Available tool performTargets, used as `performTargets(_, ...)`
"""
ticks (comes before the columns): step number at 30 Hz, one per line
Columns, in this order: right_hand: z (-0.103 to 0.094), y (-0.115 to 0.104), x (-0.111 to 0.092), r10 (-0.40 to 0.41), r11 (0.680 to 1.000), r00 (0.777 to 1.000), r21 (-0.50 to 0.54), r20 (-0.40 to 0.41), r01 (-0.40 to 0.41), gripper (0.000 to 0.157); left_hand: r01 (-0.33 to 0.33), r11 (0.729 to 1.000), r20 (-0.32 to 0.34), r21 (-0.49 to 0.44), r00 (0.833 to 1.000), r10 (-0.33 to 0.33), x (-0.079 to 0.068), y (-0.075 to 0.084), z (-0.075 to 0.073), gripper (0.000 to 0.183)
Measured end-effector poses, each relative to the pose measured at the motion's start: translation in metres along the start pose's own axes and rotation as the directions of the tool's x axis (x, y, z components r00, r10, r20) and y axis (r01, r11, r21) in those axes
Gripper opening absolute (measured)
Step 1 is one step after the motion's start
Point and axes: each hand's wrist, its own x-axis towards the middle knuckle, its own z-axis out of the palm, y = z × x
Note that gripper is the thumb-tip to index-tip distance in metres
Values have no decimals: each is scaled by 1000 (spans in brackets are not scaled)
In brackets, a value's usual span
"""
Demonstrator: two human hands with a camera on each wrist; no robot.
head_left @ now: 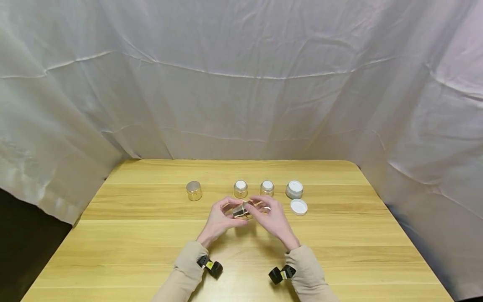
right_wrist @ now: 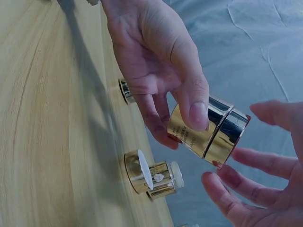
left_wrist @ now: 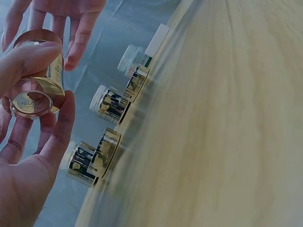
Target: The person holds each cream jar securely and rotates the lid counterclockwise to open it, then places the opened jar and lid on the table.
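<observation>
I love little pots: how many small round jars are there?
5: one shiny gold cylindrical jar in the left hand; capped gold jar at left; two white-topped gold jars, middle back; white-topped pale jar, rightmost. Others may be hidden.

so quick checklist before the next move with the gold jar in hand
1. Left hand gripping the gold jar: ok.
2. Lid on that jar: ok, it sits on the end above the seam.
3. Right hand gripping the lid: not ok, its fingers are spread beside it.
4. Lid loosened or tight: cannot tell.
5. Leftmost jar upright: ok.
6. White lid in front of the pale jar: ok.
</observation>
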Motion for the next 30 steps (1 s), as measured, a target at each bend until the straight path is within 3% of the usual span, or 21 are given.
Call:
performTargets(6,-1,-2,-1,26,999,999,-23,-25,-27,27,3,1000,-2,16,1000,-3,1,0,0,55)
performTargets(19,-4,3,1,-28,997,998,78,64,23,31,15,1000,6,8,1000,-15,0,-1,-1,58)
performTargets(30,-2,0,0,11,996,1000,-91,-2,-11,31,2,1000,8,6,1000,-2,0,1,0,57)
